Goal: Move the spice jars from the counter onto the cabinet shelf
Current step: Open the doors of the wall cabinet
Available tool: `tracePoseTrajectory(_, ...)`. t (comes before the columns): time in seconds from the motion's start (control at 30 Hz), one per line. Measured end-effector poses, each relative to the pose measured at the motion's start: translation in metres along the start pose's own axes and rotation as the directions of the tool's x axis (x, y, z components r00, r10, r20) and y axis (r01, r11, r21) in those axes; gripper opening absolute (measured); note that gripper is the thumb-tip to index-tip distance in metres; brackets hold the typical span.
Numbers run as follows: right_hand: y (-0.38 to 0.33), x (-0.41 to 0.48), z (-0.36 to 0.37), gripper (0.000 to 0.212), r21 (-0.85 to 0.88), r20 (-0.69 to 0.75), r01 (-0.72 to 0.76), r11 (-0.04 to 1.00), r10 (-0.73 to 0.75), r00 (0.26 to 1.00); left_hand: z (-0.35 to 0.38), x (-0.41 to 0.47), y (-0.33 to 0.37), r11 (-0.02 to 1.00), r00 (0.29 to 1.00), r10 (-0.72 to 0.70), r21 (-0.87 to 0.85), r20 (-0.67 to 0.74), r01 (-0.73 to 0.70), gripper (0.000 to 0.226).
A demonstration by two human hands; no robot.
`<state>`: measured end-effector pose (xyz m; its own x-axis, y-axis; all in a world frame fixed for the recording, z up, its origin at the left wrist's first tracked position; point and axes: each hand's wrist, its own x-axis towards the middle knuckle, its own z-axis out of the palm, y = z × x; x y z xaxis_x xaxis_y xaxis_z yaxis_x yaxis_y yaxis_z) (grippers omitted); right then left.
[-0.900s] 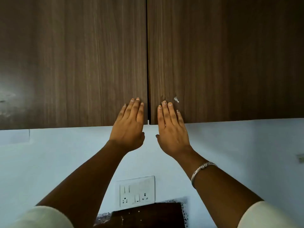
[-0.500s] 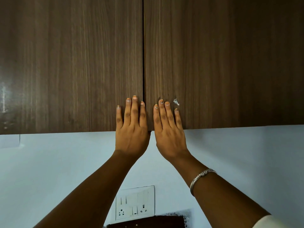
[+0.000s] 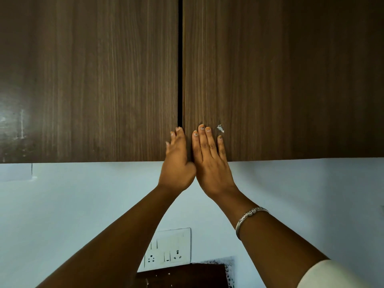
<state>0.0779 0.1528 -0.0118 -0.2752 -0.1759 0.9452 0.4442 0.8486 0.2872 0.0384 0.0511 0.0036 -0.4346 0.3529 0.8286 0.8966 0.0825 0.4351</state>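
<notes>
Our right hand (image 3: 209, 163) lies flat, released, on the cabinet door (image 3: 270, 80) above it; left hand (image 3: 177, 161) edge-on at the seam (image 3: 180, 80), grasp indeterminate.

You're in what looks like a home kitchen: a dark wood-grain wall cabinet (image 3: 89, 80) with two shut doors hangs over a pale blue painted wall (image 3: 72, 204), where a white switch-and-socket plate (image 3: 172, 248) sits lower down.
</notes>
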Motion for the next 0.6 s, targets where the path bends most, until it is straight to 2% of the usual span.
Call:
tracePoseTrajectory(0.07,0.0,0.0,-0.011,0.076,0.031,0.02,-0.007,1.0,0.006,1.0,-0.003,-0.004,0.015,0.946,0.995,-0.094,-0.309,0.033,0.1,0.075)
tracePoseTrajectory(0.17,0.002,0.0,-0.031,0.073,0.071,0.093,-0.012,0.997,0.006,0.996,-0.014,-0.009,0.034,0.845,0.987,-0.152,-0.511,0.054,0.158,0.069)
tracePoseTrajectory(0.33,0.007,-0.008,-0.071,0.07,0.16,0.14,-0.068,0.985,0.046,0.989,-0.03,-0.027,0.061,0.803,0.992,-0.083,-0.583,0.096,0.123,0.059)
tracePoseTrajectory(0.6,0.032,-0.028,-0.149,0.072,0.104,0.072,-0.176,0.979,0.169,0.983,-0.028,-0.068,0.123,0.665,0.991,-0.009,-0.74,0.136,0.107,0.055)
